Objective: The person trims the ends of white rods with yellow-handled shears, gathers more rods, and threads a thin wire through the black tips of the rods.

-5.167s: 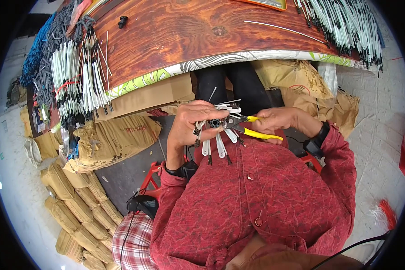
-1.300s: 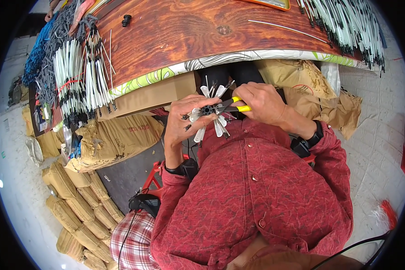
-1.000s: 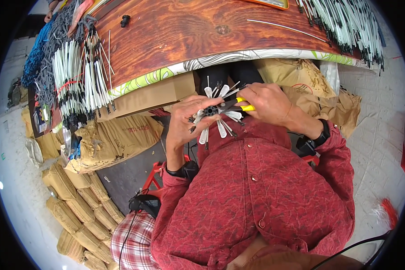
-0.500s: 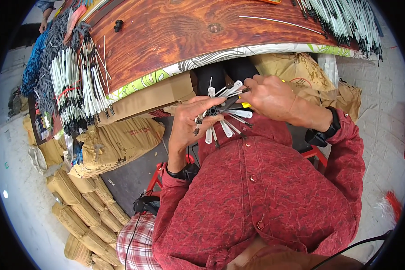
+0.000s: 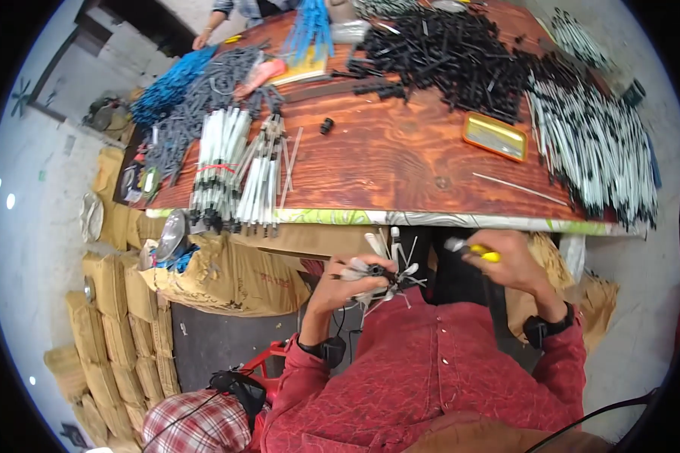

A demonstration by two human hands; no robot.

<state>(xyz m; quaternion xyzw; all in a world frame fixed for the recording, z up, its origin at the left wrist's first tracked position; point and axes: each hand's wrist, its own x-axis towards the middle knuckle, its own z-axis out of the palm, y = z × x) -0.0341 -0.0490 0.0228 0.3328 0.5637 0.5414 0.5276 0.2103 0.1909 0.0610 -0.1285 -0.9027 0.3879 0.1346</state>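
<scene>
My left hand is closed on a black round hub with thin white rods and flat white strips fanning out around it. It is held in front of my body, just below the table edge. My right hand grips yellow-handled pliers, whose grey head is blurred and points left toward the hub. A gap separates the pliers from the fanned rods. Part of the hub is hidden behind my left fingers.
On the wooden table lie bundled white rods, a black pile, grey parts, an orange-rimmed tray and more white rods. Brown sacks stand left below. Another person's hand shows far left.
My right hand has drawn the pliers away from the hub to the right. The left hand still holds the hub. The view has tilted up, showing more of the table.
</scene>
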